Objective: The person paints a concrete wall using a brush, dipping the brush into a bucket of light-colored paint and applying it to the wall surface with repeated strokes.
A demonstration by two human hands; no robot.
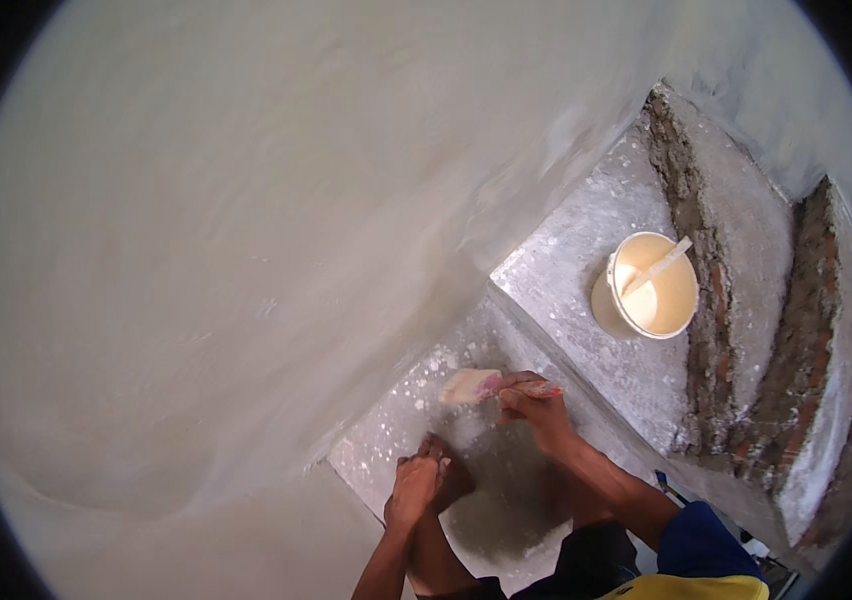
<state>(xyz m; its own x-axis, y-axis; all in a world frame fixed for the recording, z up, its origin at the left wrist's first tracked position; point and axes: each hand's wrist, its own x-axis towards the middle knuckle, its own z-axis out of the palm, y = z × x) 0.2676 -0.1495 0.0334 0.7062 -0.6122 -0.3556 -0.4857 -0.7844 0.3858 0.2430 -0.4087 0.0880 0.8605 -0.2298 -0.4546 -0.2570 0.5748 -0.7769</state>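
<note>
My right hand [531, 408] is closed round the handle of a paintbrush [471, 387]. The brush has a reddish handle and wide, pale bristles that point left, over a grey, white-spattered step [396, 435]. Left of it, my left hand [416, 485] lies by my bent leg with its fingers curled together. Whether anything sits in those fingers is hidden. On the higher step to the right stands a cream bucket [618, 300] with pale liquid at its bottom. A light-coloured stick [668, 262] leans inside it, against the rim.
A smooth, pale wall [196, 250] fills the left and far side. More steps rise to the right, with rough brick and mortar faces [796, 330]. A step edge [576, 375] runs between the bucket and my right forearm. Slim dark and blue items [681, 492] lie at lower right.
</note>
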